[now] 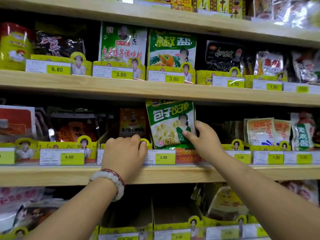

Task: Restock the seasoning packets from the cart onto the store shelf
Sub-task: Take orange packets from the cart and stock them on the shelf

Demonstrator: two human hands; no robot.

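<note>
Right hand (204, 137) clamped on the lower right edge of a green seasoning packet (170, 124), thumb across its front, fingers hidden behind. Packet upright, slightly tilted, standing in a yellow display tray (186, 155) on the middle wooden shelf (173, 172), its top reaching up to the shelf board above; printed in white and yellow "包子饺子料" over a picture of dumplings. Left hand (123, 153), with a bead bracelet (110, 179) at the wrist, curled over the front lip of the neighbouring cardboard tray (103, 137) just left of the packet, fingertips gripping its edge. Behind that, in shadow, an orange packet (132, 122) with dark lettering, only partly legible.

Price tag (163, 157) below the green packet marked 3.00; farther left a tag (69, 157) marked 4.50; to the right 1.00 and 1.50, blurred. On the upper shelf, a white-and-green packet (123, 44) reading "包子饺子调味料" in red and a green packet (173, 48) reading "椒盐", both tagged 3.00; others at 6.80, 2.50, 1.00. Far right tags too blurred to read. Bottom shelf goods dim and cut off by the frame.
</note>
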